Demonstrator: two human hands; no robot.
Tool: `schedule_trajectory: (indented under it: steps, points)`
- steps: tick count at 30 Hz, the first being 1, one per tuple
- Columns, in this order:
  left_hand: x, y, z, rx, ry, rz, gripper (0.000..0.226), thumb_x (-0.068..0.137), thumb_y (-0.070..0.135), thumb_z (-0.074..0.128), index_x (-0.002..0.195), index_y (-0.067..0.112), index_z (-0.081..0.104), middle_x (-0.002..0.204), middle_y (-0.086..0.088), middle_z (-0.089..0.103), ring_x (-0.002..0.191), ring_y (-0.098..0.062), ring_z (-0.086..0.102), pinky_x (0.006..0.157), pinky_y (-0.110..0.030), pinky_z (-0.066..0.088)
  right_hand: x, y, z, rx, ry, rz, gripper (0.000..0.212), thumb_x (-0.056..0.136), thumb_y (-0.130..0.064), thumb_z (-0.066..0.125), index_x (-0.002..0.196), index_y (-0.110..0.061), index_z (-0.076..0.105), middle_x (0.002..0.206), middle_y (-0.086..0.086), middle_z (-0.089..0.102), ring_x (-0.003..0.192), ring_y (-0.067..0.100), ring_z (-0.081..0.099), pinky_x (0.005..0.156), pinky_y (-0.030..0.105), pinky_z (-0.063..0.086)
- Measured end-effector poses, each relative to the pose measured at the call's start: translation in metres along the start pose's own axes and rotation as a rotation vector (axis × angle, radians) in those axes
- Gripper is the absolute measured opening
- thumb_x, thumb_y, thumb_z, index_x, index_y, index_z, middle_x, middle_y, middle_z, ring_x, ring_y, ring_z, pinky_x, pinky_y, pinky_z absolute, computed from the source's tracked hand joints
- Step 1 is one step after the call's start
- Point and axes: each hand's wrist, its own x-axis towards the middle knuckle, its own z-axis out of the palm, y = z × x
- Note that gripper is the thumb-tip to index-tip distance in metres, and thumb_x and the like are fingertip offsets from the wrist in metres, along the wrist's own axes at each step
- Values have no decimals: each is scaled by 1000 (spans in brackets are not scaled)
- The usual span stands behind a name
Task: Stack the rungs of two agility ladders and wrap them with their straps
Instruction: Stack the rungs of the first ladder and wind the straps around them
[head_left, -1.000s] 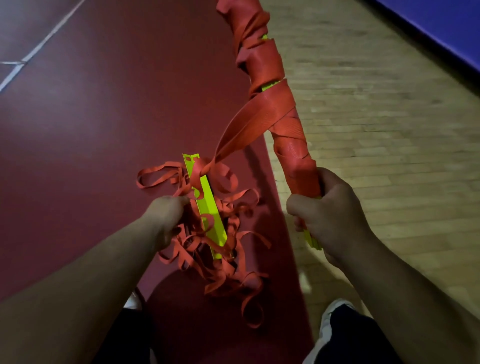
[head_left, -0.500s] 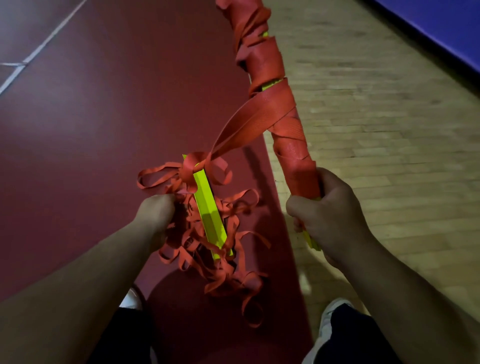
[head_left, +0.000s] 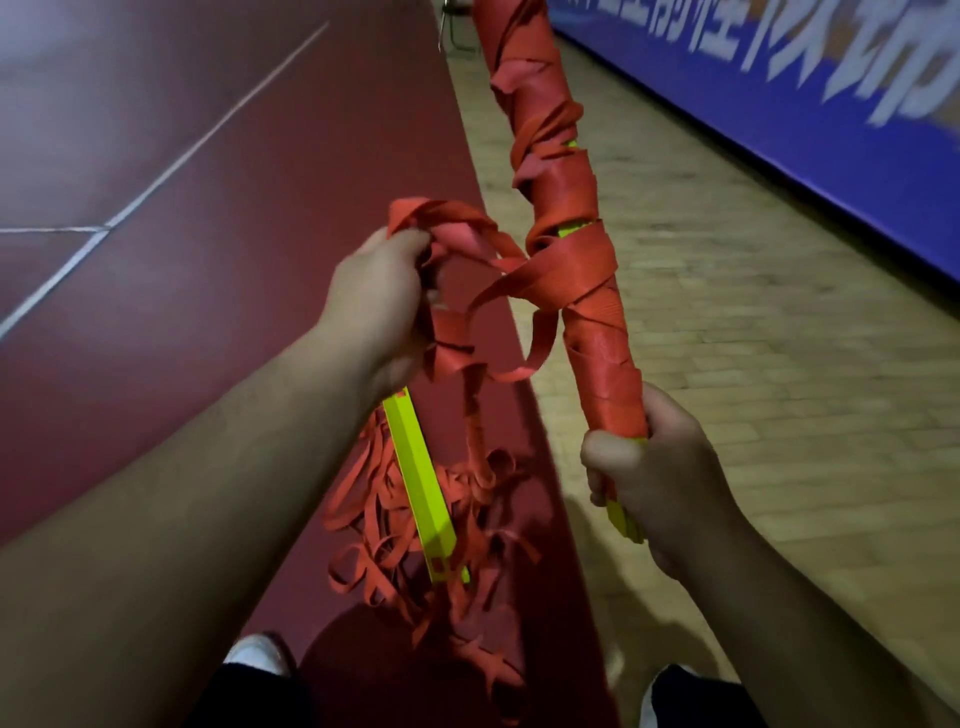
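One stack of rungs (head_left: 597, 332), wound nearly end to end in orange strap (head_left: 524, 283) with slivers of yellow-green showing between turns, stands tilted up and away from me above the seam where the red mat (head_left: 182, 260) meets the wood floor (head_left: 753, 364). I log my right hand (head_left: 660, 483) fisted round its lower end, and my left hand (head_left: 374, 306) raised beside it, fingers curled on a bunched loop of the free strap. Below the left wrist a loose rung (head_left: 415, 483) slants through a tangle (head_left: 374, 525) of slack webbing; hanging or lying on the mat, I cannot tell.
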Motion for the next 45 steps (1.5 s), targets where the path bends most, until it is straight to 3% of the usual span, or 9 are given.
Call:
schedule_trajectory:
  steps: [8, 15, 21, 28, 32, 36, 38, 42, 45]
  points:
    - [-16, 58, -2, 168, -87, 188, 56, 67, -5, 34, 71, 34, 75, 58, 2, 64, 42, -10, 53, 44, -25, 46, -18, -56, -13, 188, 50, -27, 16, 59, -14, 59, 71, -24, 61, 53, 5, 51, 46, 20, 49, 46, 33, 46]
    - [-16, 106, 2, 343, -77, 288, 42, 69, 7, 45, 84, 32, 75, 60, -1, 60, 43, -13, 50, 44, -30, 43, -43, -84, -20, 218, 33, -70, 13, 61, -12, 60, 70, -21, 58, 58, 8, 51, 49, 22, 50, 48, 35, 44]
    - [-25, 37, -45, 515, 56, 153, 23, 90, 37, 57, 92, 15, 53, 49, 3, 52, 37, -13, 45, 41, -21, 35, -75, -86, -18, 205, 14, -59, 16, 58, -13, 60, 67, -27, 61, 56, 5, 49, 50, 22, 48, 47, 35, 44]
    - [-55, -67, -118, 1140, -116, 66, 19, 94, 20, 63, 76, 14, 64, 66, -4, 63, 56, -12, 50, 54, -27, 36, -98, -101, -34, 148, 38, -96, 15, 56, -13, 60, 68, -22, 60, 53, 8, 51, 46, 22, 47, 43, 33, 42]
    - [-70, -96, -150, 1064, -74, -151, 26, 95, 17, 59, 70, 12, 65, 56, 1, 60, 47, -14, 50, 51, -27, 35, -104, -112, -51, 140, 83, -90, 22, 56, -15, 62, 78, -12, 59, 57, 14, 52, 49, 26, 49, 47, 37, 43]
    - [-78, -103, -175, 1391, -96, -241, 18, 91, 33, 66, 91, 15, 69, 94, -9, 73, 93, -27, 68, 74, -30, 47, -101, -122, -66, 156, 123, -78, 25, 58, -15, 64, 82, -16, 61, 62, 9, 57, 51, 22, 55, 49, 36, 48]
    - [-82, -99, -171, 1537, -226, -326, 44, 84, 42, 74, 118, 16, 60, 119, -11, 69, 110, -28, 64, 88, -31, 51, -99, -125, -69, 173, 110, -64, 27, 59, -13, 63, 85, -15, 60, 62, 6, 55, 51, 22, 55, 48, 36, 48]
    - [-77, -65, -128, 1394, -656, -347, 90, 84, 6, 71, 156, 13, 17, 154, -16, 38, 134, -26, 48, 103, -29, 45, -95, -121, -65, 177, 102, -29, 21, 70, -3, 61, 89, -8, 58, 64, 8, 52, 50, 23, 51, 46, 35, 45]
    - [-76, -24, -79, 1001, -659, -152, 61, 88, -14, 46, 144, 8, 45, 141, -11, 55, 127, -16, 51, 87, -15, 44, -94, -111, -60, 116, 108, 13, 18, 75, 2, 60, 92, -4, 59, 63, 9, 53, 51, 23, 51, 45, 33, 46]
